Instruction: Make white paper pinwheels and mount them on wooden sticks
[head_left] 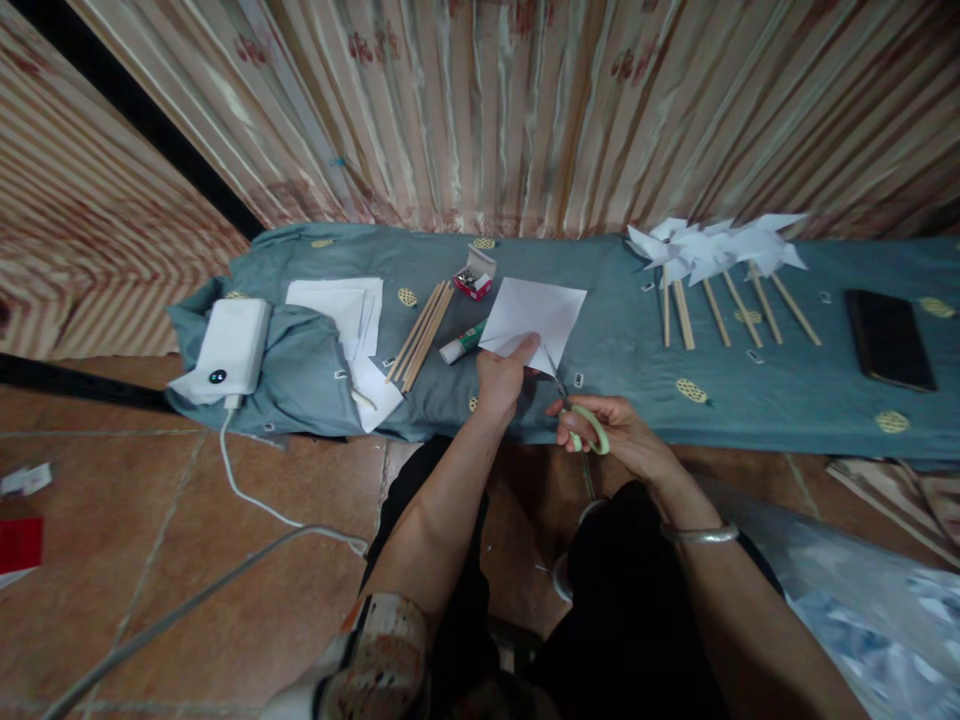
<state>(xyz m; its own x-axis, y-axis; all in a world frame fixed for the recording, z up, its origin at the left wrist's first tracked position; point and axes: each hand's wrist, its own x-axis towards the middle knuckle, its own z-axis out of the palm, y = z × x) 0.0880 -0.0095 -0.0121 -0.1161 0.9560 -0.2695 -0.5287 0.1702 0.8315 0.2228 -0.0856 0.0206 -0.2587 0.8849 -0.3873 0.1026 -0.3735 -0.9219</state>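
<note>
A square sheet of white paper (536, 310) is pinched at its near edge by my left hand (506, 375), thumb on top. My right hand (611, 430) grips a pair of scissors with light green handles (592, 430). The scissor blades meet the paper at its near right corner. Just left of the paper lies a glue stick (461, 343), its far end against the sheet. A small red box (474, 275) with its flap up holds small metal pieces. Beside it lie several wooden sticks (420, 335) in a bunch.
White paper pinwheels (712, 245) on wooden sticks lie at the back right, near a dark phone (890, 340). Left are paper sheets (349, 305) and a white power bank (234, 345) with a cable. A clear plastic bag (862, 600) is at lower right.
</note>
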